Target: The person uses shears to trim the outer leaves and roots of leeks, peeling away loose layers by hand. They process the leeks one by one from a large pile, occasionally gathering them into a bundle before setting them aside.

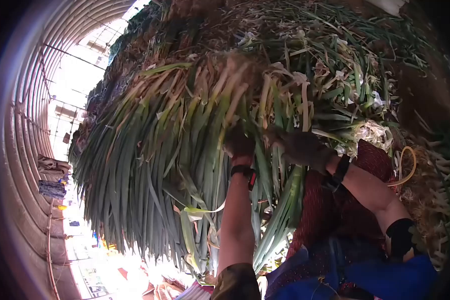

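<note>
A big heap of long green onions spreads before me, the dark green leaves hanging towards me and the dry brownish ends on top. My left hand, in a dark glove, is closed among the leaves at the front of the heap; stalks run above and below the fist. Just to its right, my right hand, also gloved, has its fingers bent towards the left hand. Blur and shade hide what those fingers hold. Below the right hand, a separate bunch of green leaves slants down beside my leg.
Loose onion leaves and pale peelings lie to the right. A yellow loop sits near my right forearm. Dark red mesh cloth and blue cloth cover my lap. At the left curves a ribbed tunnel wall.
</note>
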The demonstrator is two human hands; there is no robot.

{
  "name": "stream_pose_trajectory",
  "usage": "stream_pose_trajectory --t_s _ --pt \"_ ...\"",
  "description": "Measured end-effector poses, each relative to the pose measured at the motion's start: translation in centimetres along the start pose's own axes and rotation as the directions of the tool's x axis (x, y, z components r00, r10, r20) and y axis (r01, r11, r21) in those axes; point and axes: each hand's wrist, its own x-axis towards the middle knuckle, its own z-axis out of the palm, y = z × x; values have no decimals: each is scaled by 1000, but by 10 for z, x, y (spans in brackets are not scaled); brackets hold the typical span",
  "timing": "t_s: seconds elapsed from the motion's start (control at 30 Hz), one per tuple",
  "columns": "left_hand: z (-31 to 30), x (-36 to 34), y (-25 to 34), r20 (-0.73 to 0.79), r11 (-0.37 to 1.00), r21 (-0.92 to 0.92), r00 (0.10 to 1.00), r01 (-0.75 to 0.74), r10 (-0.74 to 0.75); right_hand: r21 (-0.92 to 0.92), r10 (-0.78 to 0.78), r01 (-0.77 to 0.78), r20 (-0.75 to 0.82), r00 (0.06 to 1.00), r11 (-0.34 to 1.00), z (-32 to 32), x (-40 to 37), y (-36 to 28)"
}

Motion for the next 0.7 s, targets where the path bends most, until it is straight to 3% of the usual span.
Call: stream_pose_trajectory --t_s 0.07,0.17,0.27,0.37,0.47,0.57,0.67,0.7 --pt "13 1 3 50 993 115 999 -4 -2 8 -89 90 -37 995 996 1 1 -5" --pt "-12 27 21 284 957 209 924 200 -255 -64 -118 106 -235 965 992 12 15 18" --pt "-4 34 24 358 939 246 878 239 -317 67 -13 20 -96 995 998 6 8 21" --pt "6 31 20 313 945 193 897 263 -313 149 -2 18 -105 994 989 17 3 27" --pt "5 12 26 245 953 -9 925 302 -290 175 67 -28 -223 972 984 15 -3 35" --pt "-33 -6 56 424 935 93 837 341 -347 120 -15 22 -61 998 992 7 -29 6" --pt "-28 -38 47 400 963 88 876 254 -268 22 63 -64 31 998 998 10 -38 -2" --pt "-32 -50 44 402 963 112 875 245 -269 58 38 -37 -16 999 998 12 -40 2"
